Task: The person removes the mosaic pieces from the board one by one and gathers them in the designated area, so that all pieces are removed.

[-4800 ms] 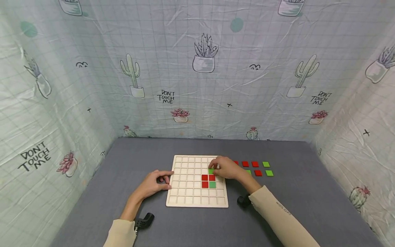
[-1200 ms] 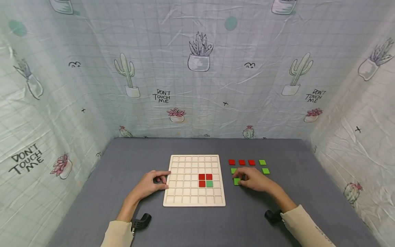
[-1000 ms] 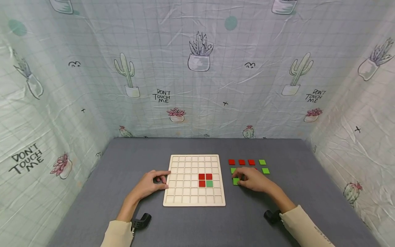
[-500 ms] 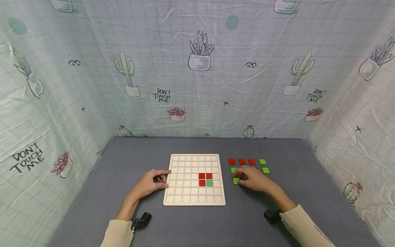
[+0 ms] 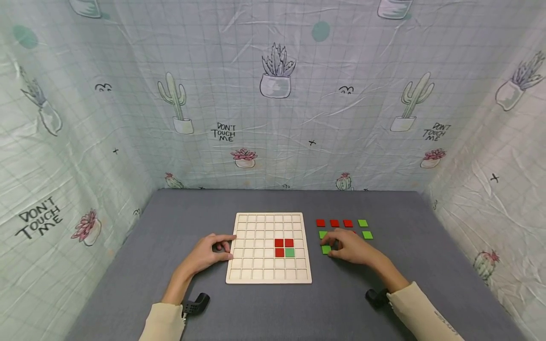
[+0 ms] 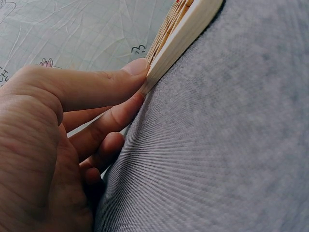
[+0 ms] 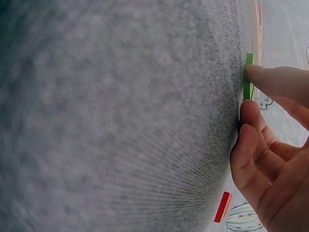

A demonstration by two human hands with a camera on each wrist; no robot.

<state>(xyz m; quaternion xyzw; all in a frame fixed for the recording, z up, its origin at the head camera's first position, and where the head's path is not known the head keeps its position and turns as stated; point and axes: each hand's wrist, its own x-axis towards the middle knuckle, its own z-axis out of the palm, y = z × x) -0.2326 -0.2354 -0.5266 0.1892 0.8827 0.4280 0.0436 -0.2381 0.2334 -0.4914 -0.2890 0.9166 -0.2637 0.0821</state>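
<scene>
In the head view, my left hand (image 5: 209, 252) rests beside a wooden grid board (image 5: 251, 277), thumb and index finger touching its left edge. The left wrist view shows the thumb tip pressed to the edge of the board (image 6: 178, 46). Right of the board, my right hand (image 5: 351, 247) holds a small square green tile (image 5: 326, 249) close to the table, between thumb and fingertips. The thumb lies against this green tile (image 7: 248, 79) in the right wrist view. Three red tiles (image 5: 289, 243) and a darker green tile (image 5: 289, 253) form a two-by-two block on the board.
Behind my right hand, red tiles (image 5: 334, 223) and a lime green tile (image 5: 362, 223) form a row. Another green tile (image 5: 368, 235) lies in front of that row; my right hand partly covers others. A grey cloth (image 5: 264, 312) covers the table. Patterned fabric (image 5: 222, 90) walls surround it.
Since the oldest frame, the right hand has carried a green tile off the board and down to the table on the right. Over the last second both hands hold nearly still.
</scene>
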